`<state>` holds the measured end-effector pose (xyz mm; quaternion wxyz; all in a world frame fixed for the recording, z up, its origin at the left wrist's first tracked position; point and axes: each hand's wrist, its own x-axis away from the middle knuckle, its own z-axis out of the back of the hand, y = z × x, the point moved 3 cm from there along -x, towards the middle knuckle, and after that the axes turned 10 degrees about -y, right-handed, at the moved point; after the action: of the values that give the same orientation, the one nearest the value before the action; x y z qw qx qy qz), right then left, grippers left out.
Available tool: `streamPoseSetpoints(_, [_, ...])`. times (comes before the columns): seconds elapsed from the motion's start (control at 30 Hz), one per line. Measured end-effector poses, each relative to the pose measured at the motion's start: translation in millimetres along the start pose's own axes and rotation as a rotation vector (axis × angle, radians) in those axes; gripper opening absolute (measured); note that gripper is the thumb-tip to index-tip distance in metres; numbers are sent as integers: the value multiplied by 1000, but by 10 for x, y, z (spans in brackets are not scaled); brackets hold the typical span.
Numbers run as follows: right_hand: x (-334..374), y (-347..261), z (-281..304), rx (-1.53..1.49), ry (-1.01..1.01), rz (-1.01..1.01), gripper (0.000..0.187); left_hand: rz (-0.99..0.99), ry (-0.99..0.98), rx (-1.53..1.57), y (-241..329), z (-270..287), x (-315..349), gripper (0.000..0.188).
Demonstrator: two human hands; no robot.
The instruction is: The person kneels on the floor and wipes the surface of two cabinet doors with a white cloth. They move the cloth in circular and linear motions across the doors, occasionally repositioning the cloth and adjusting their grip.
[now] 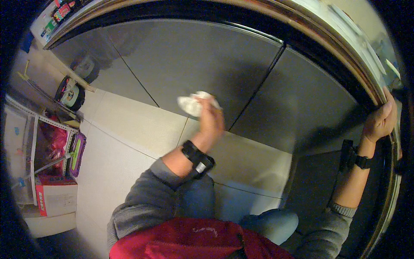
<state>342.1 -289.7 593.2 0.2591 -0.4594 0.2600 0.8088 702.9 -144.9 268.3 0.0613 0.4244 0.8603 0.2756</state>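
In front of me, my left hand (211,123) holds a crumpled white cloth or tissue (189,105); which of the two it is I cannot tell. The hand is a little blurred, close to the lower part of a glossy dark grey cabinet door (185,60); whether the white piece touches the door is unclear. Off to the right, my right hand (381,118) grips the edge of the countertop (371,82), its fingers bent over the top and partly hidden. Both wrists wear black bands.
Beside the door, a second dark panel (310,95) continues to the right. Pale floor tiles (116,159) lie below. At the left stand a round black-rimmed object (70,94), a metal-framed shelf (34,155), a purple-and-green mop head (77,154) and a red-and-white box (58,198).
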Motion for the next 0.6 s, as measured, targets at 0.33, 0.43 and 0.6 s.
streamPoseSetpoints(0.33, [-168,-106,12,76,-39,46,37,-148,65,28,677,62,-337,61])
streamPoseSetpoints(0.43, [-161,-116,-24,101,-1,78,35,-594,12,-447,1096,-128,-446,67])
streamPoseSetpoints(0.6, [-202,-205,12,40,27,95,33,-1196,-232,-1681,1197,-1020,-404,72])
